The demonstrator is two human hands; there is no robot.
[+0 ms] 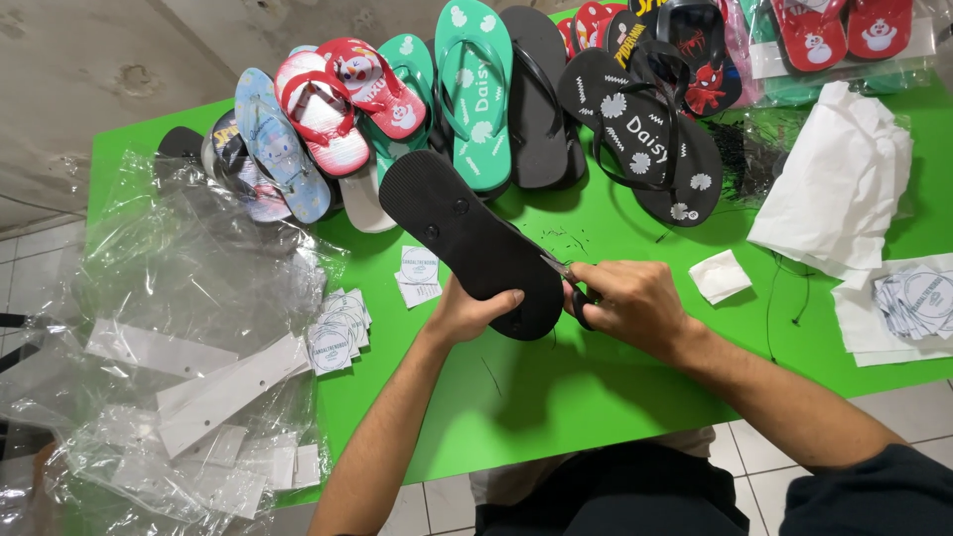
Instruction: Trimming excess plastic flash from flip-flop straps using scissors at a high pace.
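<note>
With the left hand (467, 313) gripping the upturned black rubber flip-flop (472, 241), the right hand (630, 303) clenches small dark-handled scissors (571, 288) whose blades, just beside that thumb, could nick it.

A row of coloured flip-flops (476, 89) lines the green table's (596, 387) far edge, clear plastic bags (179, 337) left, white paper (844, 179) right.

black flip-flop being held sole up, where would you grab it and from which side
Grip the black flip-flop at its heel end, from the near side, as the left hand does now. It lies sole up, toe pointing away, and the right hand works scissors at its right edge, so the heel and left rim are the free parts.
</note>
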